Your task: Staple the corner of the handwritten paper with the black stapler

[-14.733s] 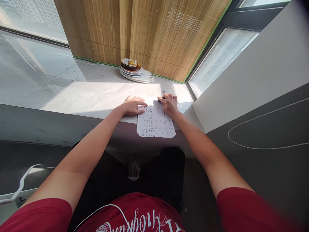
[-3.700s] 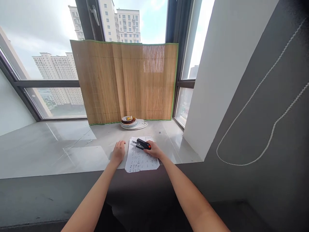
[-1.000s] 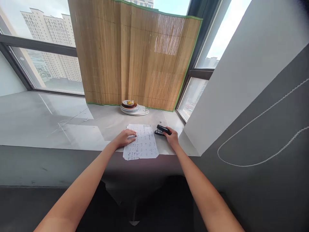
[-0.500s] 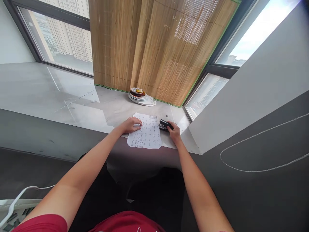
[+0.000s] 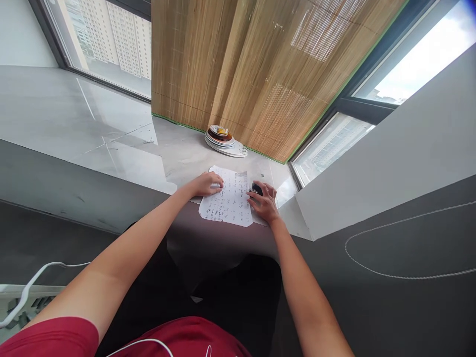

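Head view: stapler (image 5: 256, 189) under right hand (image 5: 265, 204) beside paper (image 5: 227, 202).

You're in high-rise flat, at wide bay-window sill used as surface (image 5: 122, 148). Signs: tower blocks (image 5: 111, 34) outside glass; bamboo blind (image 5: 238, 74) propped against window; stack of household plates (image 5: 226, 144) on sill; polished stone sill top; grey wall with bead cord (image 5: 409, 248) of blind on your right.
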Demonstrator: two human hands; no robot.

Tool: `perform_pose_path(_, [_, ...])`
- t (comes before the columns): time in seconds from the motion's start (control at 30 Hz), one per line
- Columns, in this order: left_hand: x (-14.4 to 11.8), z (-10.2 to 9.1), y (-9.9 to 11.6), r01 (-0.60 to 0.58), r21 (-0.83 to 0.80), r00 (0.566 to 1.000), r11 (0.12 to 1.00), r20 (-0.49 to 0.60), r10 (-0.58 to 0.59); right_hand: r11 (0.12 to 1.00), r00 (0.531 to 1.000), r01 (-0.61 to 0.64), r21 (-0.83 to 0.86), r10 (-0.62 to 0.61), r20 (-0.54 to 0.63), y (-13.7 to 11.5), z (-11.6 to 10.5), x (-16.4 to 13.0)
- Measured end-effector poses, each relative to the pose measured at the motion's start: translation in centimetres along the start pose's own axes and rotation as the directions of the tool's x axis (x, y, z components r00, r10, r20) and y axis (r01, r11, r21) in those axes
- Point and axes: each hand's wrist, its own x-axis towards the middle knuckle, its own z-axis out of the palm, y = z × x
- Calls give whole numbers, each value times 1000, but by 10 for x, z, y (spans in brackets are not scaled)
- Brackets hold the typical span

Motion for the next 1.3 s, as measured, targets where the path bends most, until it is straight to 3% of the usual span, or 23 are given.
perform_pose_path(0.47, [-1, -7, 9, 49, 10, 998, 999, 29, -49, 994, 999, 13, -105, -8, 39, -4, 2, 3])
perform_pose_path(0.7, [1, -9, 9, 81, -23, 996, 996, -20, -82, 996, 1000, 11, -88, -9, 21, -3, 2, 3])
perform_pose_path(0.83, [0, -10, 9, 44, -72, 999, 996, 4, -43, 1000, 999, -14, -19, 13, -39, 0, 4, 2])
perform_pose_path(0.97, [-2, -15, 14, -40, -150, 994, 988, 96, 54, 990, 985, -114, 86, 124, -121, 5, 8, 2])
perform_pose_path(1.1, [-4, -19, 17, -103, -248, 972, 963, 179, 150, 967, 974, -177, 186, 199, -109, 12, 13, 5])
perform_pose_path(1.3, [0, -16, 8, -106, -55, 977, 993, 182, 114, 946, 986, -107, 305, 140, -88, 29, 23, 25])
